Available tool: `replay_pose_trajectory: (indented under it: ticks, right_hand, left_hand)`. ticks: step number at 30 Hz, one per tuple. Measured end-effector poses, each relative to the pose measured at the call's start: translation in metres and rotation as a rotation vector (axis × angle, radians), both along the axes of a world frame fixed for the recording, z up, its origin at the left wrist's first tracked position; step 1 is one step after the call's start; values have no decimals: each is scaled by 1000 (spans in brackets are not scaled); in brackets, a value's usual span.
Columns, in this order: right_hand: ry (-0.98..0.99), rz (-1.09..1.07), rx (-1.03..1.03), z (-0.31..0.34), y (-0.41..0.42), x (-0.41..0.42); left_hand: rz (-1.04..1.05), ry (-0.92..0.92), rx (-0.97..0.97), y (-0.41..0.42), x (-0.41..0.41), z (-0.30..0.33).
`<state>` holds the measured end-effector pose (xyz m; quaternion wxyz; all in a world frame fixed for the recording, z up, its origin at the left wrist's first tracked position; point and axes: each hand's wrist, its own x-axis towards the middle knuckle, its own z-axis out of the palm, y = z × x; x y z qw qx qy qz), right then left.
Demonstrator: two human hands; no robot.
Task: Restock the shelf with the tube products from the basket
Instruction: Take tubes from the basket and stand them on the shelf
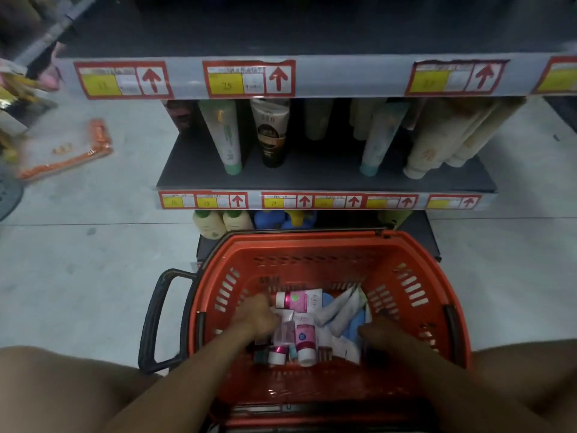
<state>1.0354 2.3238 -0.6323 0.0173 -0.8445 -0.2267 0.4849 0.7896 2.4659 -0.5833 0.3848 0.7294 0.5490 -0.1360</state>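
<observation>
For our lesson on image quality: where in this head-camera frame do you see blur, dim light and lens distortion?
Head view: orange packets on the floor at left are smeared by blur; the right hand in the red basket sits in deep shadow; shelf edges bow from the wide lens; price label print is too soft to read.
</observation>
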Motion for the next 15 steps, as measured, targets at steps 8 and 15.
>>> replay_pose_trajectory:
  ticks: [8,15]
  right_hand:
    - [61,262,-207,-48,-10,-7]
    - [-19,437,-152,-37,-4,-17]
  left_hand:
    - [-253,232,-96,-15,-19,-66]
    - [-398,355,25,-25,-10,-94]
